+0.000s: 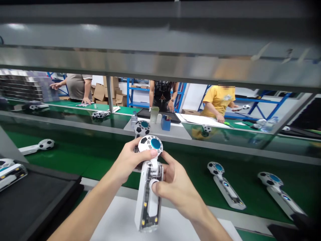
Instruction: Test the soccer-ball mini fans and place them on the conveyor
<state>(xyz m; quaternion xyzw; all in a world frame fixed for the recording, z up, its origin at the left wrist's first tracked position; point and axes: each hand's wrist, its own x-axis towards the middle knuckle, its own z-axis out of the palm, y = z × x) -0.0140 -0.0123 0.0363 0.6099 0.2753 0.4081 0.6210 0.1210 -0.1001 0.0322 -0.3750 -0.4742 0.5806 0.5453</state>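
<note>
I hold a white handheld fan (148, 197) upright over a white mat. Its round head has a football pattern and a blue centre, and its handle is open with a circuit board showing. My left hand (130, 161) wraps round the fan's head from the left, thumb on its front. My right hand (175, 185) grips the upper handle, and its thumb presses a small white round part onto the handle's front.
A green conveyor belt (100, 157) carries more football fans (225, 185) (278, 192) (37, 146). A black tray (32, 197) lies at the lower left. A shelf holds another fan (141, 128), a cup and a blue box. Three people work across the line, beyond a grey overhead beam (160, 50).
</note>
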